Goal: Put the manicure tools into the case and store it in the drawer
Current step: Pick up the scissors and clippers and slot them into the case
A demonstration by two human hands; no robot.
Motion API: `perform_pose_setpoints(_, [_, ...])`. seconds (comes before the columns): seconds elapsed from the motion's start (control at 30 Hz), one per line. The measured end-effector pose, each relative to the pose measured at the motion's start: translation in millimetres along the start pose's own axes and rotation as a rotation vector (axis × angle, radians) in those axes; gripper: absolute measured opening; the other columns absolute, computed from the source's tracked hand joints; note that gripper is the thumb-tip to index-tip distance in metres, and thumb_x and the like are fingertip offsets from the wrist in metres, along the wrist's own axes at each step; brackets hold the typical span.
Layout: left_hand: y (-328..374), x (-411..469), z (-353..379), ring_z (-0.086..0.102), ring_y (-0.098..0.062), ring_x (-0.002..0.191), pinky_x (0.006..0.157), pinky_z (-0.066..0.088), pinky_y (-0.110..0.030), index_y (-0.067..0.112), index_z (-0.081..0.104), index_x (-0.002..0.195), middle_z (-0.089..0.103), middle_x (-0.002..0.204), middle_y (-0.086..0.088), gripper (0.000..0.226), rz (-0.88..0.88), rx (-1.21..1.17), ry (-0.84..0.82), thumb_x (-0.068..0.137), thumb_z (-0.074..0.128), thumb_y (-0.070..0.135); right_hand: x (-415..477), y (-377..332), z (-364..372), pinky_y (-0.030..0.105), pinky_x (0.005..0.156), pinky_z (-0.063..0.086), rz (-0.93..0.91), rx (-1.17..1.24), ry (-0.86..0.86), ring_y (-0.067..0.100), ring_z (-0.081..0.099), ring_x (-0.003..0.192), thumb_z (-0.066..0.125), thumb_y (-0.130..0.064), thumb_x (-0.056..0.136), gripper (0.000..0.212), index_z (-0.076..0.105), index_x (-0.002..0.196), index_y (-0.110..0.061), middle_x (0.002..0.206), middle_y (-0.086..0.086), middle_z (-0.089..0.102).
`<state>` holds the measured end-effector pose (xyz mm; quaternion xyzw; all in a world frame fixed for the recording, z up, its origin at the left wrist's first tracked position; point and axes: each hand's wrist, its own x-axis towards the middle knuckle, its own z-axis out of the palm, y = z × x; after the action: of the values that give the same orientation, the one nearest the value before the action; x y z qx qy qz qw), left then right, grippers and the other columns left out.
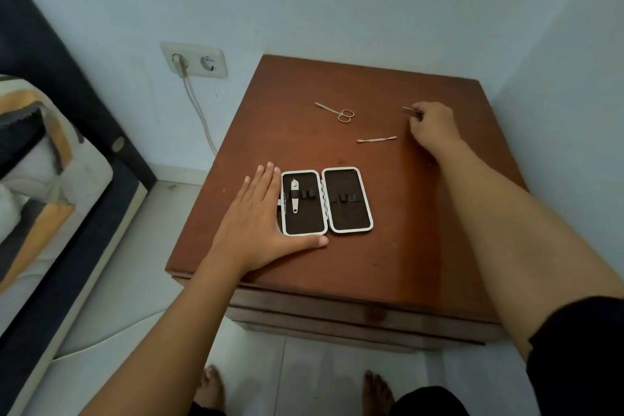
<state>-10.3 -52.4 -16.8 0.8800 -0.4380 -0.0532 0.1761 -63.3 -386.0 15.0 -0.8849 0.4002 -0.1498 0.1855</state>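
An open manicure case [347, 201] with white rims and a dark lining lies flat on the brown nightstand [388, 246]. A nail clipper [294, 195] sits under a strap in its left half. My left hand [256, 230] rests flat against the case's left edge, thumb along the front rim. Small scissors [336, 111] lie at the back of the top. A thin cuticle pusher [376, 139] lies to their right. My right hand [434, 127] pinches a small metal tool [412, 110], likely tweezers, at the back right.
The nightstand stands in a corner with walls behind and to the right. A wall socket [194, 61] with a plugged cable is at the left. A bed [40, 179] with a patterned cover lies further left. My bare feet [376, 388] stand on the tiled floor.
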Motion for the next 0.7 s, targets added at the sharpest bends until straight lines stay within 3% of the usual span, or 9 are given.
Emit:
perform_pose_setpoints(0.1, [0.4,-0.5,-1.1,-0.009,-0.009,0.144,0.114,-0.009,-0.027,0.013,-0.001,0.15,-0.004,0.159,0.0,0.135,-0.004,-0.002,0.005,0.049,0.036,0.095,-3.2,-1.2,1.2,0.043,0.093,0.048,-0.03,-0.01,0.071,0.039,0.056,0.106,0.051,-0.008,0.087,0.025,0.068,0.106,-0.008,0.113,0.021,0.063])
perform_pose_setpoints(0.2, [3.6,-0.8,-3.6,-0.008,-0.009,0.144,0.114,-0.009,-0.027,0.013,0.0,0.15,-0.002,0.159,0.0,0.135,-0.011,-0.02,0.002,0.049,0.04,0.094,-12.5,-7.7,0.2,0.047,0.092,0.05,-0.059,0.007,0.098,0.036,0.058,0.104,0.052,-0.008,0.088,0.024,0.069,0.104,-0.01,0.112,0.018,0.065])
perform_pose_setpoints(0.33, [6.4,-2.7,-6.2,-0.008,-0.01,0.145,0.115,-0.009,-0.027,0.013,0.001,0.15,-0.002,0.159,0.0,0.134,-0.025,-0.033,-0.016,0.051,0.043,0.092,-37.7,-38.1,-8.0,0.029,0.08,0.043,-0.146,0.229,0.171,0.026,0.061,0.095,0.055,-0.012,0.087,0.021,0.072,0.099,-0.008,0.098,0.013,0.068])
perform_pose_setpoints(0.47, [8.2,-4.1,-8.1,-0.007,-0.011,0.145,0.115,-0.008,-0.028,0.012,0.001,0.15,-0.001,0.159,-0.001,0.132,-0.033,-0.039,-0.023,0.054,0.047,0.09,-81.3,-81.3,-5.3,0.018,0.062,0.041,-0.185,0.47,-0.002,0.004,0.059,0.059,0.055,-0.007,0.08,0.021,0.074,0.086,-0.014,0.067,-0.009,0.055])
perform_pose_setpoints(0.53, [8.9,-4.8,-9.0,-0.006,-0.011,0.145,0.115,-0.008,-0.028,0.012,0.002,0.15,-0.001,0.159,-0.002,0.132,-0.035,-0.046,-0.023,0.054,0.047,0.09,-102.2,-93.9,6.3,0.011,0.052,0.039,-0.188,0.527,-0.115,-0.001,0.054,0.048,0.058,-0.006,0.079,0.017,0.072,0.084,-0.015,0.065,-0.007,0.056])
perform_pose_setpoints(0.7, [8.0,-5.8,-7.9,-0.007,-0.011,0.145,0.114,-0.008,-0.027,0.012,0.002,0.15,-0.001,0.159,-0.003,0.132,-0.032,-0.056,-0.018,0.054,0.046,0.09,-119.3,-101.4,22.4,0.018,0.066,0.045,-0.193,0.542,-0.203,0.013,0.056,0.068,0.068,-0.007,0.075,0.009,0.064,0.08,-0.014,0.077,0.004,0.062])
